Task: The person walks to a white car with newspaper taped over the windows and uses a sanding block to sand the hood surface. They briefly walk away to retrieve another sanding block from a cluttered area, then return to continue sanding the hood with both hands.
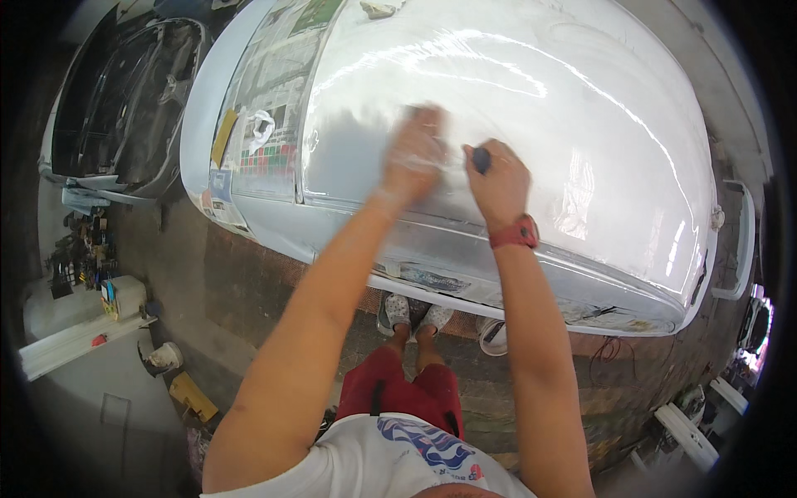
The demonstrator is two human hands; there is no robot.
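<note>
A white car (614, 141) with a wet, glossy roof lies across the space in front of me. My left hand (415, 151) is over the roof near its masked windshield end. It is smeared by motion, so its fingers and anything under it are unclear. Beside it on the right, my right hand (500, 181) is closed around a tool with a dark rounded end (481, 160); its kind is hidden in my grip. A red watch (515, 232) is on my right wrist. Around both hands the roof has a duller, greyish patch.
Newspaper (274, 83) covers the windshield, with a yellow strip (222, 138) and a crumpled white piece (261, 129) on it. A stone-like lump (378, 10) rests on the far roof. Another car with an exposed dark interior (137, 91) stands left. A white bucket (493, 337) sits near my feet.
</note>
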